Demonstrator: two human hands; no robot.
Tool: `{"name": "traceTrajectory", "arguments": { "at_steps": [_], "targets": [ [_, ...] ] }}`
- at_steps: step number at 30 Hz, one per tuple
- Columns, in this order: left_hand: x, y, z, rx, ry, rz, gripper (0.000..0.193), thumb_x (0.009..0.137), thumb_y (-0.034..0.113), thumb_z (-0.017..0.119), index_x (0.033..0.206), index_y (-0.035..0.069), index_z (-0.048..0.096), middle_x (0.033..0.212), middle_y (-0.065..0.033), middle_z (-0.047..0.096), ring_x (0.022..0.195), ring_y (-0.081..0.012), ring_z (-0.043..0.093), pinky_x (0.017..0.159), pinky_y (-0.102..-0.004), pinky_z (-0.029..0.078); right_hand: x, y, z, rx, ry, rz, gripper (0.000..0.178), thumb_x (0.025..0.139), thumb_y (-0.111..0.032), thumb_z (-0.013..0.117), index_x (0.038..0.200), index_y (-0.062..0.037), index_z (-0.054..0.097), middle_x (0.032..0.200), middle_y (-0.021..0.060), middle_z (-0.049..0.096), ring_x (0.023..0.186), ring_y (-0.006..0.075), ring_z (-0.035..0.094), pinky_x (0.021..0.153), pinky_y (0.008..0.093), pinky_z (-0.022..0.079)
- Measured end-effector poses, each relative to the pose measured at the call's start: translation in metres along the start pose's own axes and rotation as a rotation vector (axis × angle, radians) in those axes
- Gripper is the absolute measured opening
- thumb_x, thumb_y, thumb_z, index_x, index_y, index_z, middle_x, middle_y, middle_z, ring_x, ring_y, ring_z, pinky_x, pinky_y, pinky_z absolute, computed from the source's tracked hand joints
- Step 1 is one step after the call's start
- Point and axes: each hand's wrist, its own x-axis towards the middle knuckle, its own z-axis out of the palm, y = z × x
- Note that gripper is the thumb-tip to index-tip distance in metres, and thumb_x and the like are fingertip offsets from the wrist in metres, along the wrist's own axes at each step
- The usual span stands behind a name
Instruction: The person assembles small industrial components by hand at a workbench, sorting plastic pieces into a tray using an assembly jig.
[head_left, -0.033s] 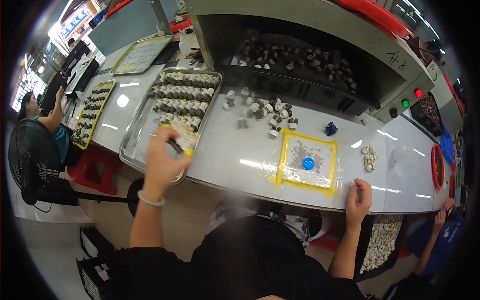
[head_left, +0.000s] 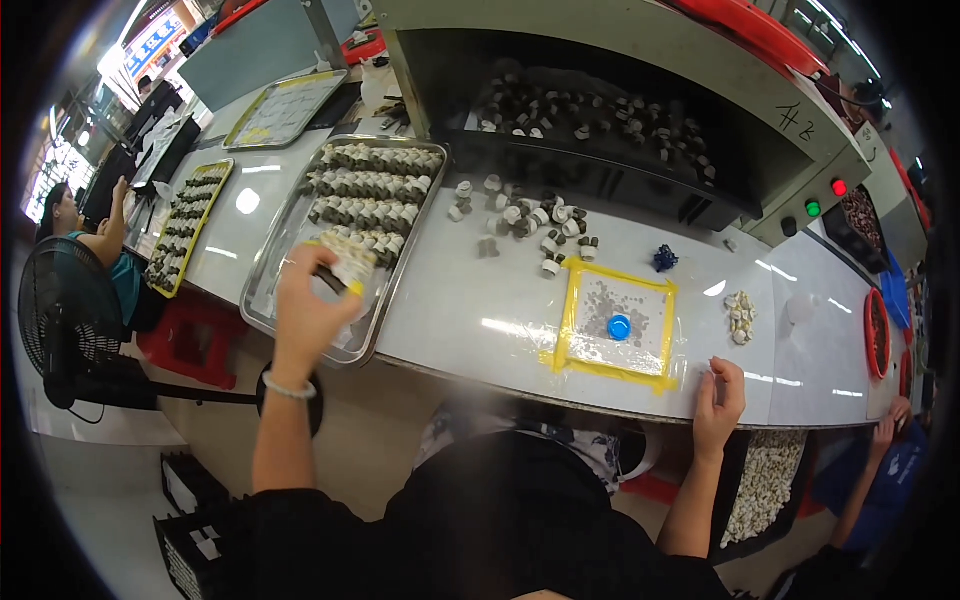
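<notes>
Clamps a pale strip [head_left: 350, 262] between thumb and fingers of the left hand [head_left: 310, 305], over the metal tray [head_left: 275, 285], at the near end of its rows of pieces [head_left: 365, 187]. Cannot tell whether touching the nearest row or just above it. Bare tray floor on the left; tray rim close on the body side, wrist outside it. Open room right of the tray, on the white table [head_left: 450, 330].

Shows yellow at upper left and lower right of the strip; seems to slant between those two spots, though too blurred to be sure of the long axis.

Rests the right hand [head_left: 720, 400] at the table's near edge, fingers loosely curled; cannot tell whether fingertips meet. Left of that, a taped square [head_left: 645, 345] bearing a blue disc [head_left: 619, 327]. Farther back, loose pieces [head_left: 550, 225], then a machine [head_left: 600, 25] barring the rear. Far left, a black fan [head_left: 65, 300].
</notes>
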Motion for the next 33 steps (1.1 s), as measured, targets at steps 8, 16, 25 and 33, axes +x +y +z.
{"name": "traceTrajectory", "arguments": {
  "at_steps": [8, 16, 25, 33],
  "targets": [
    [0.058, -0.115, -0.026, 0.275, 0.076, -0.236, 0.032, 0.064, 0.017, 0.071, 0.084, 0.001, 0.053, 0.080, -0.0126, 0.054, 0.072, -0.0261, 0.054, 0.068, -0.0355, 0.045, 0.000, -0.005, 0.001, -0.010, -0.001, 0.048, 0.019, 0.083, 0.007, 0.054, 0.101, 0.0033, 0.058, 0.100, 0.0128, 0.058, 0.094, 0.0227, 0.057, 0.085, 0.0311, 0.046],
    [0.050, -0.126, -0.019, 0.356, 0.008, -0.240, 0.034, 0.064, 0.020, 0.071, 0.087, 0.002, 0.053, 0.085, -0.0148, 0.054, 0.084, -0.0311, 0.053, 0.075, -0.0399, 0.044, 0.000, -0.003, 0.004, -0.019, -0.011, 0.082, 0.018, 0.085, 0.005, 0.054, 0.102, 0.0040, 0.058, 0.099, 0.0125, 0.058, 0.092, 0.0220, 0.057, 0.085, 0.0308, 0.046],
    [0.055, -0.120, -0.011, 0.373, -0.084, -0.254, 0.037, 0.068, 0.025, 0.070, 0.092, 0.002, 0.055, 0.095, -0.0166, 0.057, 0.091, -0.0338, 0.053, 0.081, -0.0411, 0.044, 0.000, -0.004, 0.006, -0.067, 0.000, 0.081, 0.017, 0.085, 0.004, 0.054, 0.102, 0.0037, 0.058, 0.097, 0.0117, 0.059, 0.090, 0.0208, 0.058, 0.082, 0.0297, 0.046],
    [0.046, -0.126, -0.014, 0.214, -0.091, -0.286, 0.032, 0.074, 0.023, 0.066, 0.097, 0.002, 0.056, 0.100, -0.0164, 0.058, 0.094, -0.0332, 0.054, 0.084, -0.0397, 0.043, 0.000, -0.002, 0.006, -0.057, -0.004, 0.089, 0.015, 0.086, 0.003, 0.054, 0.100, 0.0031, 0.058, 0.097, 0.0107, 0.059, 0.089, 0.0195, 0.058, 0.081, 0.0283, 0.046]
  ]
}}
